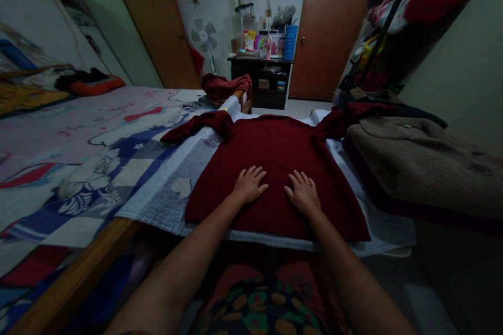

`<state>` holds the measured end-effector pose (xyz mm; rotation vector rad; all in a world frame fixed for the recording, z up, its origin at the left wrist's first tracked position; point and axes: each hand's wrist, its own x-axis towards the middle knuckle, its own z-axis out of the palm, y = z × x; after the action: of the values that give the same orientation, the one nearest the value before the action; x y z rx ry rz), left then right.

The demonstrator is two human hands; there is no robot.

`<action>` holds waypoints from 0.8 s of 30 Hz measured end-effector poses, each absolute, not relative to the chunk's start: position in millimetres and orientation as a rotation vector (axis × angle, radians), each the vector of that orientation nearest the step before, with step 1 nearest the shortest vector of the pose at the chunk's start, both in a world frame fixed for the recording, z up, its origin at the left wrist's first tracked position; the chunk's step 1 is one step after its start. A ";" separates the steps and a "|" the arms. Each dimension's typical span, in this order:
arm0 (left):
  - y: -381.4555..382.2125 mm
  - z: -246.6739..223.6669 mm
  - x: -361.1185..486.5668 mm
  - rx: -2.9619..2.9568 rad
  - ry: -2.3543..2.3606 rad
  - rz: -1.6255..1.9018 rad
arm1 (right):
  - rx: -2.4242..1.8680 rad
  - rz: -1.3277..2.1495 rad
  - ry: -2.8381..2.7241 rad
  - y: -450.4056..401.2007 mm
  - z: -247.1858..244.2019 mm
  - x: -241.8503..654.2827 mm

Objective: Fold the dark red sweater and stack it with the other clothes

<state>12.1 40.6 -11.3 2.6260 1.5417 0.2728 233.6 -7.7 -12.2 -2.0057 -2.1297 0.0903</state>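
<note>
A dark red long-sleeved garment (271, 141) lies spread out before me on a pale blue-white cloth (157, 199). Its sleeves stretch out to the left and right at the far end. My left hand (250, 184) rests flat on the garment, left of its middle, fingers stretched out. To the right of it, my right hand (303, 192) also lies flat on the fabric with its fingers spread. Neither hand grips anything, and bare garment shows between them.
At left is a bed with a patterned sheet (129, 115) and a wooden edge (78, 277). A folded brown garment (416, 162) lies on a pile at right. Beyond stand a dark cabinet (271, 84), a fan (203, 35) and a brown door (330, 26). Clothes hang at upper right.
</note>
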 end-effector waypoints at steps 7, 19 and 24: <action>53.2 -11.4 12.2 2.631 1.531 0.235 | -2.005 0.077 -2.123 -8.4 -10.8 233.5; 74.3 -8.1 12.6 2.577 1.550 0.298 | -1.984 0.133 -2.192 4.8 2.8 240.3; 86.7 2.4 -7.9 2.433 1.752 0.488 | -1.983 0.086 -2.054 23.3 9.3 264.2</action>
<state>-7.9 86.7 2.4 2.4331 1.7523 0.4883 264.2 23.3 9.3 -1.9827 -2.0543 0.0864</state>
